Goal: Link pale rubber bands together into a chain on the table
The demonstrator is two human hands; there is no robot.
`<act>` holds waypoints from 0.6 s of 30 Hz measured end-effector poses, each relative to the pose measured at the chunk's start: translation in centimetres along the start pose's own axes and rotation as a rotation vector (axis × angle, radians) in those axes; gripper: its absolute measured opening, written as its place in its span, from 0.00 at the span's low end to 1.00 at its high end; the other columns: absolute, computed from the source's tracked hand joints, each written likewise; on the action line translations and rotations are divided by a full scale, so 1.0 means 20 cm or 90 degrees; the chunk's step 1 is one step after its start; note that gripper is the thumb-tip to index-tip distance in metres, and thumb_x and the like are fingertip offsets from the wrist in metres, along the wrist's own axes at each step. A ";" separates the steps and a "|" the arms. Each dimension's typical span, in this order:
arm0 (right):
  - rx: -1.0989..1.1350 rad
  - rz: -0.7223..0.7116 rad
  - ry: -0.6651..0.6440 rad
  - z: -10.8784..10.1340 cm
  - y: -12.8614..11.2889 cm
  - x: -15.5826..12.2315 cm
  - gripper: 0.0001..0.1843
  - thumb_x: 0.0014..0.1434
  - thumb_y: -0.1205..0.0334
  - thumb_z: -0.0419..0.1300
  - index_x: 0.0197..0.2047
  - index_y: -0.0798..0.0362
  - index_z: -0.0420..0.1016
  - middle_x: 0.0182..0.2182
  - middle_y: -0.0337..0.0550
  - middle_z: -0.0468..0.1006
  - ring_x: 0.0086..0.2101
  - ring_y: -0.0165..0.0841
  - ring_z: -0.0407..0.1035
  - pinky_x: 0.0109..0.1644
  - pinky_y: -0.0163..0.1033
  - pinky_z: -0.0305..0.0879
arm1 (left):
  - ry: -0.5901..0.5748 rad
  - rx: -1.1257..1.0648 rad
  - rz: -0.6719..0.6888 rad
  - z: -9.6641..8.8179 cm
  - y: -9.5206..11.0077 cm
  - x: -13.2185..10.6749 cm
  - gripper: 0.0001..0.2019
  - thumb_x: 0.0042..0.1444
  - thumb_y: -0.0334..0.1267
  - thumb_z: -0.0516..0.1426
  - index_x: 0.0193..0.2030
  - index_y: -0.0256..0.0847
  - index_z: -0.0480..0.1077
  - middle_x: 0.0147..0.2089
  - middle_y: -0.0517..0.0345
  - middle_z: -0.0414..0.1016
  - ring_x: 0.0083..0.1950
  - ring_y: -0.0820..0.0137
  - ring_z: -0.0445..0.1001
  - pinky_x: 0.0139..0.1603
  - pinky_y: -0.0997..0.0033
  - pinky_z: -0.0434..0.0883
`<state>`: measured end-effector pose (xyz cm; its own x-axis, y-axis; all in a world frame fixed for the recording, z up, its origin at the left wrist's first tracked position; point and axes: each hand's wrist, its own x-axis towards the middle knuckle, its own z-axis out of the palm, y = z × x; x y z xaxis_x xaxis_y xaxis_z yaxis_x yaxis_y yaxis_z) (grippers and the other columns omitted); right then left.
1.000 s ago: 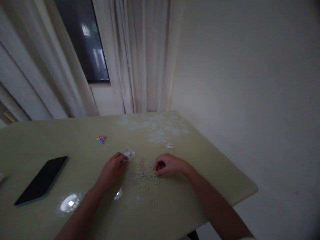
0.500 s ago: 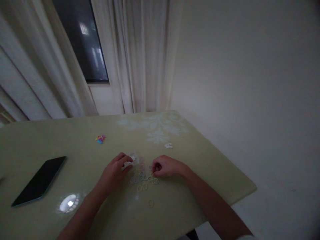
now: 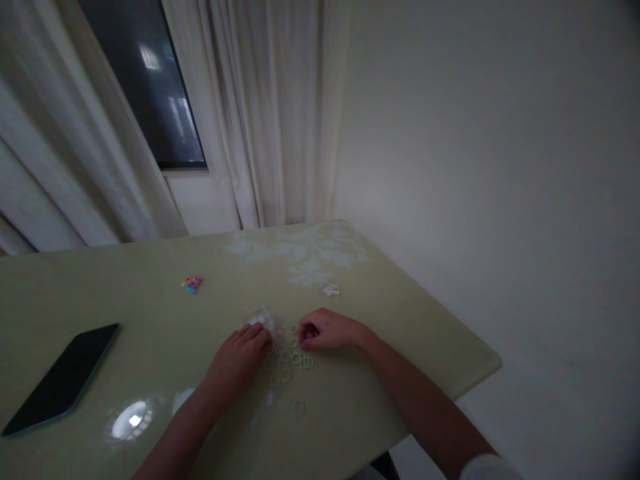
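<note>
Small pale rings (image 3: 296, 359) lie scattered on the table between my two hands, some overlapping, in white, yellowish and greyish tones. My left hand (image 3: 245, 350) rests over the left side of the pile, fingers together and bent down; whatever is under the fingertips is hidden. Just beyond it lies a crumpled clear plastic bag (image 3: 263, 318). At the right edge of the pile my right hand (image 3: 327, 329) is curled, thumb and forefinger pinched close to the rings. Anything between those fingertips is too small to make out.
A glossy pale green table (image 3: 340, 427) stands against the wall. On it lie a dark tablet (image 3: 63, 380) at left, a cluster of small colourful pieces (image 3: 192, 285) and a few small white pieces (image 3: 331, 291) farther back. Lamp light reflects near my left forearm.
My left hand has left the plastic bag and come nearer onto the rings, its fingers now closer together. My right hand remains beside the pile. The whole view has shifted slightly.
</note>
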<state>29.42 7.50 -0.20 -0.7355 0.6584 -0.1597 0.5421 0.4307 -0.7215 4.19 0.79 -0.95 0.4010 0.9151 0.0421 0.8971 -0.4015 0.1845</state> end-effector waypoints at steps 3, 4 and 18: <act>-0.019 -0.002 0.033 0.01 -0.01 0.00 0.06 0.56 0.65 0.69 0.39 0.55 0.82 0.27 0.35 0.74 0.28 0.27 0.66 0.32 0.31 0.56 | 0.040 -0.014 -0.002 0.01 0.00 -0.01 0.12 0.67 0.32 0.51 0.40 0.42 0.76 0.44 0.46 0.80 0.48 0.54 0.77 0.51 0.57 0.71; -0.024 -0.003 0.052 0.01 -0.02 0.00 0.06 0.57 0.65 0.69 0.39 0.55 0.82 0.27 0.35 0.74 0.28 0.27 0.66 0.32 0.31 0.56 | 0.059 -0.039 -0.003 0.01 -0.01 -0.01 0.13 0.67 0.33 0.50 0.39 0.42 0.76 0.44 0.47 0.80 0.47 0.54 0.77 0.50 0.57 0.71; -0.170 0.042 0.126 0.13 -0.07 0.03 0.07 0.59 0.61 0.65 0.40 0.52 0.82 0.30 0.39 0.79 0.29 0.29 0.67 0.33 0.34 0.53 | 0.256 -0.533 -0.122 -0.08 -0.07 0.01 0.12 0.59 0.49 0.59 0.38 0.43 0.76 0.35 0.56 0.83 0.36 0.63 0.81 0.41 0.66 0.77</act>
<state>27.09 5.67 -1.02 -0.6163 0.7861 -0.0465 0.6922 0.5127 -0.5080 2.60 1.55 0.38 0.0266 0.9693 0.2443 0.4534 -0.2295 0.8612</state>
